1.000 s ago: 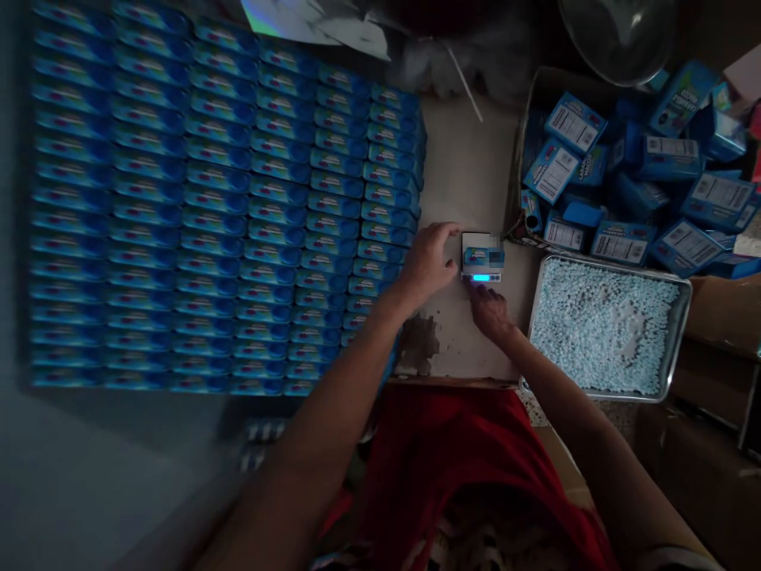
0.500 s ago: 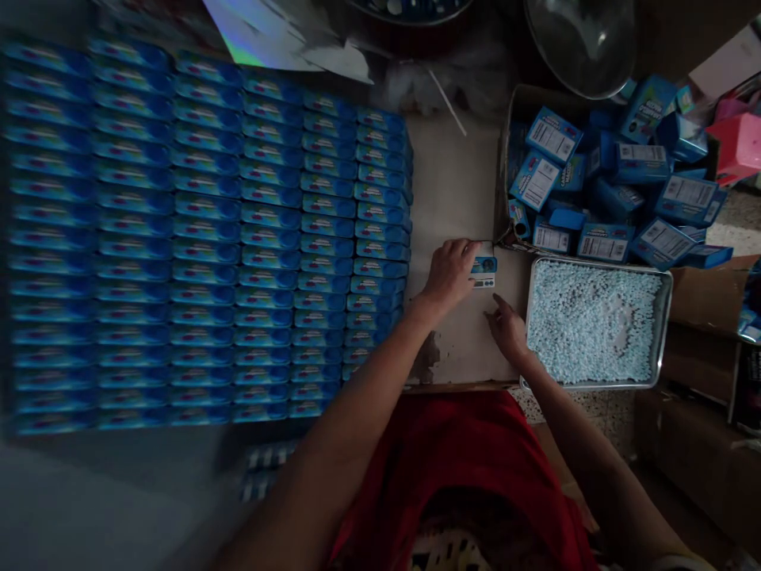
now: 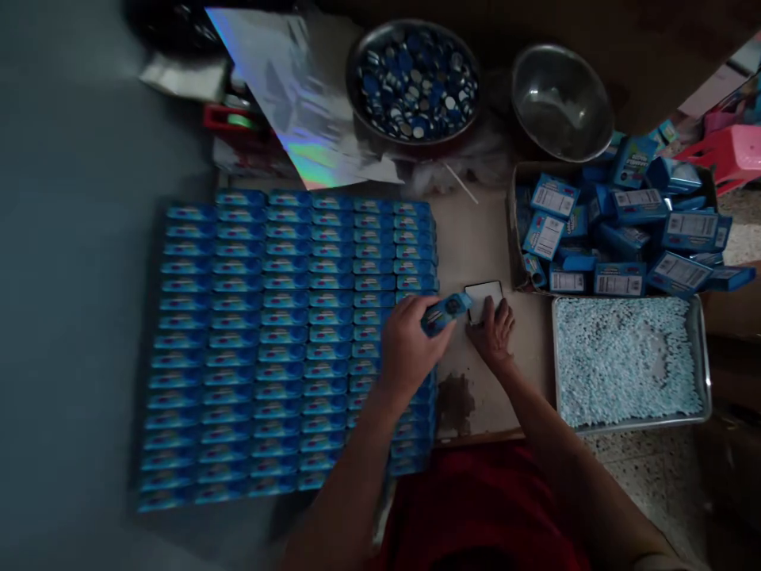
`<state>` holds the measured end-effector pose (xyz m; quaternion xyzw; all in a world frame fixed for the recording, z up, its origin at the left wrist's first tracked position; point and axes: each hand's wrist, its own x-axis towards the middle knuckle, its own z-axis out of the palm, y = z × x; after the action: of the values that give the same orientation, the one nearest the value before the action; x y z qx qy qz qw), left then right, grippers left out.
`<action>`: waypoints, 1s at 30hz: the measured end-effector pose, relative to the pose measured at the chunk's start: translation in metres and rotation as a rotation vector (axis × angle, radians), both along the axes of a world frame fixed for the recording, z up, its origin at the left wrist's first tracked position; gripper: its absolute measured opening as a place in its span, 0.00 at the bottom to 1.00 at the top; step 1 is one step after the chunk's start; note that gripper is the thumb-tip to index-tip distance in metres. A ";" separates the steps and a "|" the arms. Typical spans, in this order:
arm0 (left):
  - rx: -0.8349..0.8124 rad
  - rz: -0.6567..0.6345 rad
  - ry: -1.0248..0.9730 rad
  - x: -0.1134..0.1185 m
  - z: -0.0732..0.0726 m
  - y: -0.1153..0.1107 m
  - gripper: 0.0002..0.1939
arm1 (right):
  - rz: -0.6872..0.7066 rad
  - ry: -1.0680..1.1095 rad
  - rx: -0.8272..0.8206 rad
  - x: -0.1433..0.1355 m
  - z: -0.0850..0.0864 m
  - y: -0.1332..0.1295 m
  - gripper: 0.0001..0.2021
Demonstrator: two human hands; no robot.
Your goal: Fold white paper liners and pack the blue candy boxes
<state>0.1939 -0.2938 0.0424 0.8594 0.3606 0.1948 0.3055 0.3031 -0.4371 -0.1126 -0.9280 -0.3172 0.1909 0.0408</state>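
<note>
**Blue Packet Lifted Beside the Small Scale**

Left hand (image 3: 409, 346) closed around a small blue packet (image 3: 445, 313), pinched between thumb and fingers and held tilted just above the table (image 3: 469, 238), its far end close to the near-left corner of the small white scale (image 3: 483, 300). Right hand (image 3: 492, 331) lying flat on the near edge of that scale, fingers spread loosely and holding nothing. Scale platform bare and pale.

To the left, filling most of the table, tight rows of matching blue packets (image 3: 285, 341) laid flat in columns, the nearest column partly under the left wrist. To the right of the right hand, a metal tray (image 3: 705, 361) filled with small pale-blue pellets. Behind the tray, a cardboard box (image 3: 514, 230) heaped with blue cartons lying at all angles, white label panels showing on several.

At the far edge, a round metal bowl (image 3: 357, 67) holding blue and silver caps, an empty steel bowl (image 3: 562, 101) beside it, and a shiny iridescent sheet (image 3: 285, 87) lying toward the left. Red clothing at the bottom, between the forearms. Dim, slightly blurred view.
</note>
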 end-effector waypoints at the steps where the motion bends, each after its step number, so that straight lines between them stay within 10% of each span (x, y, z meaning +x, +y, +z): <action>1: -0.004 0.016 -0.010 -0.011 0.008 0.008 0.13 | 0.009 -0.005 -0.005 0.000 0.000 0.015 0.46; 10: -0.075 0.033 -0.013 -0.033 0.000 0.045 0.14 | -0.036 -0.123 0.038 0.100 0.018 0.150 0.42; 13: -0.053 0.021 -0.041 -0.027 -0.003 0.052 0.13 | 0.126 -0.073 0.079 0.096 0.042 0.128 0.33; 18: -0.094 -0.057 -0.094 -0.010 -0.006 0.041 0.12 | 0.318 0.072 -0.034 0.048 0.085 0.010 0.23; 23: -0.148 -0.161 -0.018 0.017 -0.038 -0.009 0.16 | 0.033 0.004 -0.012 0.072 0.131 -0.086 0.25; 26: -0.239 -0.146 0.128 0.031 -0.071 -0.033 0.18 | -0.134 -0.079 0.280 0.119 0.158 -0.090 0.27; 30: -0.290 -0.074 0.235 0.040 -0.107 -0.041 0.20 | -0.011 -0.028 0.577 0.162 0.190 -0.009 0.21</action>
<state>0.2337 -0.3346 -0.0645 0.8359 0.3863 0.0276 0.3889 0.4655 -0.4457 0.0777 -0.8823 -0.3541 0.0795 0.2998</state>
